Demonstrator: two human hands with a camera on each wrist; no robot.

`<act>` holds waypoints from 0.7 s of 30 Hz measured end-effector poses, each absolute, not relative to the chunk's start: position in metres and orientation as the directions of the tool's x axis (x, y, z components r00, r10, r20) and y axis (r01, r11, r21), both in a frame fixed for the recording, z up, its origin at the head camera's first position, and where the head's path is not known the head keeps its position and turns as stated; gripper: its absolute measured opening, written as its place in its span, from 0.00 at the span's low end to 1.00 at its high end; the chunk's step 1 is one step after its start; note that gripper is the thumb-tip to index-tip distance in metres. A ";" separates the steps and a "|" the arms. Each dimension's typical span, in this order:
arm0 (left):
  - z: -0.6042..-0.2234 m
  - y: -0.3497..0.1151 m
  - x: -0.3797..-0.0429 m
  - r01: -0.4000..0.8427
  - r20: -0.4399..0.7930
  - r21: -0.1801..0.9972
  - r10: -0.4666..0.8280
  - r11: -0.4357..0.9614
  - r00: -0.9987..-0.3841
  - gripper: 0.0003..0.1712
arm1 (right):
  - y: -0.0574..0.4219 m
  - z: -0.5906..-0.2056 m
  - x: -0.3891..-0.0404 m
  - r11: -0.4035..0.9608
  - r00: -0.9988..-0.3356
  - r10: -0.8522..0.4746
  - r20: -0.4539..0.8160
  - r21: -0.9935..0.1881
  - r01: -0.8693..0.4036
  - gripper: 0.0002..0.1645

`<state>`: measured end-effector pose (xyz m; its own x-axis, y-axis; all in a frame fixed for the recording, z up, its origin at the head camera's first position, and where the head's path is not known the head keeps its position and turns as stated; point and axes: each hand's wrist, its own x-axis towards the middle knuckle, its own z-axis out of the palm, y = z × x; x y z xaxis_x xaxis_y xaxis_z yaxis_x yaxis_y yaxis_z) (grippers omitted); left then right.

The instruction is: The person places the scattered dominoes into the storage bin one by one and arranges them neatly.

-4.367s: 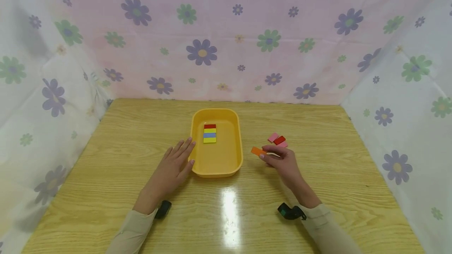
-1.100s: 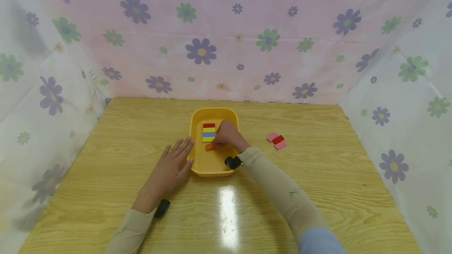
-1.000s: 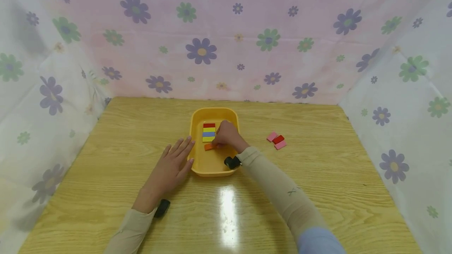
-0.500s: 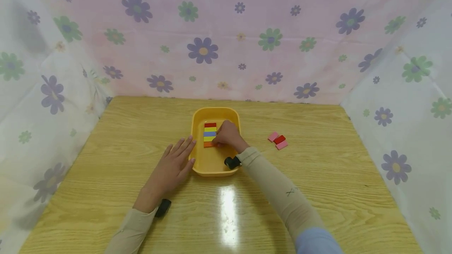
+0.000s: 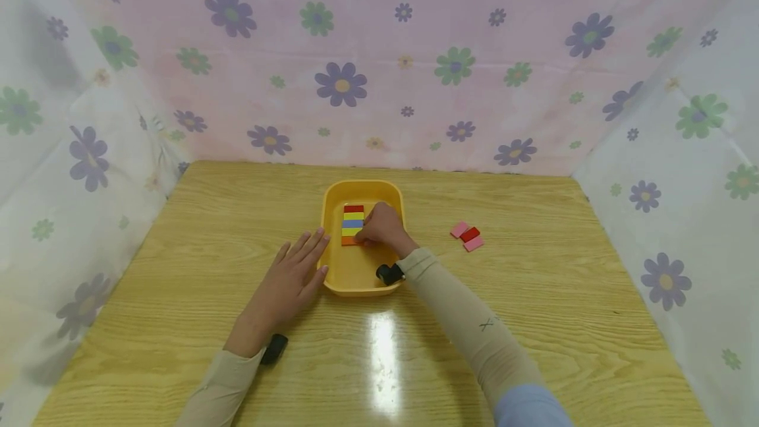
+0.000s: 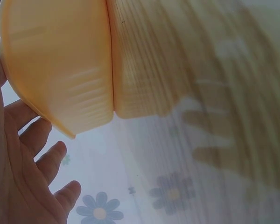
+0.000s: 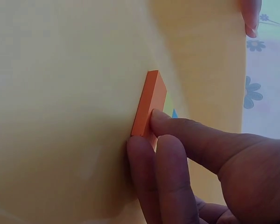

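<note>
Centrally, and close to the far edge of a wood-grain table (image 5: 563, 295), sits a shallow yellow-orange tray (image 5: 356, 265) with rounded corners. Broad stretches of table run to either side of it, and more lies in front. Behind the far edge hangs a pink cloth (image 5: 267, 51) printed with flowers; pale floral cloth flanks both sides.

Within the tray, toward its left side, small flat blocks form a column. From far to near they are a red block (image 5: 354, 209), a yellow block (image 5: 352, 216), a blue block (image 5: 352, 223), a second yellow block (image 5: 350, 231) and, at the near end, an orange block (image 7: 149, 100). To the right of the tray, on the table, lie two pink blocks (image 5: 474, 244) with a dark red block (image 5: 470, 234) between them.

The orange block is a thin rectangular slab with straight edges and smooth, plain faces. The right hand (image 5: 384, 226) reaches over the tray's right wall and pinches it between thumb and fingers. The left hand (image 5: 290, 279) is spread, fingers apart, its fingertips touching the tray's left rim.
</note>
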<state>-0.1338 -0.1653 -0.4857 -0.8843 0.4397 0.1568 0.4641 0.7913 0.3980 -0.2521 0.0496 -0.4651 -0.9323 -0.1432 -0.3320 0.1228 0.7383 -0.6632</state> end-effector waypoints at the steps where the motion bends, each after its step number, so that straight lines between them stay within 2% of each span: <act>1: -0.486 -0.165 -0.134 0.464 0.156 0.399 0.440 0.791 -0.884 0.34 | 0.050 -0.465 -0.252 0.738 -0.932 -0.140 -0.334 -0.662 0.126 0.18; 7: -0.485 -0.164 -0.134 0.462 0.150 0.405 0.441 0.789 -0.885 0.34 | 0.051 -0.466 -0.253 0.742 -0.933 -0.156 -0.323 -0.662 0.105 0.18; 13: -0.484 -0.164 -0.134 0.464 0.153 0.408 0.442 0.786 -0.884 0.34 | 0.054 -0.461 -0.251 0.744 -0.930 -0.191 -0.313 -0.664 0.071 0.23; 16: -0.484 -0.164 -0.134 0.463 0.151 0.410 0.442 0.786 -0.884 0.34 | 0.058 -0.454 -0.248 0.704 -0.931 -0.210 -0.298 -0.707 0.067 0.27; 17: -0.484 -0.164 -0.133 0.462 0.149 0.411 0.442 0.786 -0.885 0.34 | 0.059 -0.450 -0.246 0.690 -0.931 -0.216 -0.294 -0.721 0.067 0.27; 21: -0.483 -0.164 -0.133 0.458 0.143 0.420 0.441 0.784 -0.886 0.34 | 0.069 -0.433 -0.242 0.630 -0.927 -0.225 -0.301 -0.771 0.098 0.15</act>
